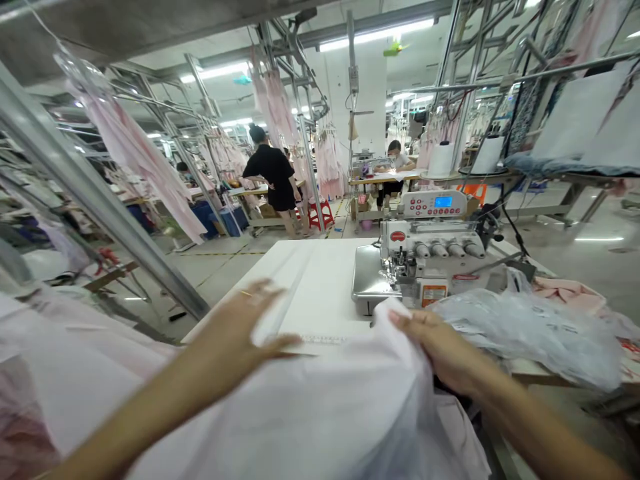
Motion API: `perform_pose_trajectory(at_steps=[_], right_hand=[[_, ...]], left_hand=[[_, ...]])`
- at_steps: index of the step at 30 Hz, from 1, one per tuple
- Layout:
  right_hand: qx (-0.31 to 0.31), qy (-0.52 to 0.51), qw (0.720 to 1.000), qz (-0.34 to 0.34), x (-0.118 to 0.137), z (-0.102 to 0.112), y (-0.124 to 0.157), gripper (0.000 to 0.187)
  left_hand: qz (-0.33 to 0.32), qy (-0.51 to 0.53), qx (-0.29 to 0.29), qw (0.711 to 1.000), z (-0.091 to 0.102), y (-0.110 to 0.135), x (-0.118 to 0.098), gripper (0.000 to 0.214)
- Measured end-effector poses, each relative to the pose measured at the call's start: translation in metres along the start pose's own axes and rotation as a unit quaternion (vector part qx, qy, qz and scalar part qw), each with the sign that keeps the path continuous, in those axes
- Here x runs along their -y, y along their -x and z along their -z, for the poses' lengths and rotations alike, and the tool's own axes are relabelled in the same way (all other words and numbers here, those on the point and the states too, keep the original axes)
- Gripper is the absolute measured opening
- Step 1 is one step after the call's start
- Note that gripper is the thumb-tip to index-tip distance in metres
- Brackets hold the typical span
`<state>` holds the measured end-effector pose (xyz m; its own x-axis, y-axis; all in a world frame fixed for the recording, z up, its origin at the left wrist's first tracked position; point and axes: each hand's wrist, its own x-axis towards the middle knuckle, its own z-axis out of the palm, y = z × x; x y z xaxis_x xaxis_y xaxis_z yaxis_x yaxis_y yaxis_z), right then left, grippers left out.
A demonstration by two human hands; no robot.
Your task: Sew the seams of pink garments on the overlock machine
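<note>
My right hand pinches the edge of a large pale pinkish-white piece of fabric and lifts it into a fold beside the sewing machine. The cloth spreads over my lap and the front of the table. My left hand, smeared by motion, is raised above the fabric's left part with its fingers apart and a ring on one. Near its thumb a thin dark pointed thing shows; I cannot tell whether it is held. The overlock sewing machine stands just beyond my right hand, its metal plate to the left.
A white tabletop with a printed ruler strip lies ahead. Clear plastic bags are heaped at right. A slanted metal pole stands at left. Pink garments hang overhead. Beyond, one person stands and another sits working.
</note>
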<state>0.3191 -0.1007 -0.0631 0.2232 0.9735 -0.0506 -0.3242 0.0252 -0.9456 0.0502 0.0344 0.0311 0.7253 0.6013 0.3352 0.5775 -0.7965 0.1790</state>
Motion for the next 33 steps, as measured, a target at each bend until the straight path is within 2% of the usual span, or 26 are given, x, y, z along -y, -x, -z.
perform_pose_trajectory(at_steps=[1,2,3,4,5,6,8,11,13,14,16,17,18,19,20,21,23,25,28,33], right_hand=[[0.03,0.008,1.0,-0.003,-0.011,-0.01,0.001,0.034],[0.046,0.024,0.999,0.014,-0.021,-0.017,0.002,0.029],[0.049,0.042,0.997,0.038,-0.029,-0.022,0.003,0.024],[0.038,0.063,0.995,0.069,-0.036,-0.024,0.003,0.019],[0.014,0.082,0.991,0.101,-0.041,-0.024,0.003,0.015],[-0.019,0.101,0.986,0.13,-0.045,-0.022,0.003,0.012],[-0.095,0.143,0.97,0.17,-0.053,-0.017,0.003,0.014],[-0.187,0.229,0.927,0.23,-0.066,-0.011,0.0,0.022],[-0.223,0.295,0.875,0.313,-0.075,-0.009,-0.002,0.023],[-0.239,0.33,0.836,0.368,-0.078,-0.008,-0.003,0.023],[-0.226,0.397,0.746,0.485,-0.081,-0.007,-0.003,0.024],[-0.187,0.422,0.712,0.53,-0.081,-0.007,-0.002,0.024],[-0.136,0.43,0.695,0.56,-0.079,-0.007,-0.001,0.025],[-0.085,0.421,0.703,0.568,-0.076,-0.007,0.0,0.025],[-0.049,0.397,0.735,0.547,-0.073,-0.008,0.0,0.023],[-0.039,0.362,0.785,0.502,-0.069,-0.01,0.001,0.021],[-0.086,0.27,0.882,0.376,-0.063,-0.012,-0.001,0.016],[-0.13,0.186,0.937,0.266,-0.06,-0.013,-0.005,0.013],[-0.144,0.119,0.96,0.206,-0.06,-0.013,-0.009,0.019],[-0.155,0.117,0.96,0.201,-0.061,-0.014,-0.008,0.022]], left_hand=[[0.015,0.086,0.08,0.993,-0.019,-0.005,-0.012,0.069],[0.038,0.194,0.168,0.966,-0.04,-0.011,-0.025,0.072],[0.066,0.315,0.254,0.912,-0.062,-0.017,-0.038,0.07],[0.093,0.4,0.286,0.866,-0.081,-0.023,-0.049,0.065],[0.11,0.463,0.295,0.828,-0.097,-0.03,-0.058,0.057],[0.118,0.498,0.283,0.811,-0.109,-0.035,-0.065,0.05],[0.11,0.511,0.25,0.815,-0.121,-0.043,-0.073,0.036],[0.099,0.481,0.222,0.842,-0.121,-0.047,-0.075,0.033],[0.124,0.478,0.213,0.843,-0.119,-0.048,-0.073,0.036],[0.15,0.484,0.216,0.834,-0.119,-0.048,-0.071,0.037],[0.205,0.499,0.234,0.809,-0.122,-0.051,-0.067,0.037],[0.218,0.498,0.234,0.806,-0.124,-0.053,-0.065,0.038],[0.219,0.489,0.223,0.814,-0.126,-0.056,-0.063,0.039],[0.209,0.476,0.204,0.829,-0.128,-0.058,-0.061,0.039],[0.193,0.461,0.181,0.847,-0.13,-0.06,-0.06,0.039],[0.178,0.448,0.162,0.861,-0.131,-0.061,-0.06,0.037],[0.165,0.451,0.153,0.864,-0.132,-0.061,-0.062,0.033],[0.16,0.474,0.171,0.849,-0.13,-0.057,-0.068,0.032],[0.152,0.493,0.195,0.834,-0.125,-0.05,-0.076,0.03],[0.127,0.482,0.207,0.842,-0.119,-0.047,-0.078,0.028]])
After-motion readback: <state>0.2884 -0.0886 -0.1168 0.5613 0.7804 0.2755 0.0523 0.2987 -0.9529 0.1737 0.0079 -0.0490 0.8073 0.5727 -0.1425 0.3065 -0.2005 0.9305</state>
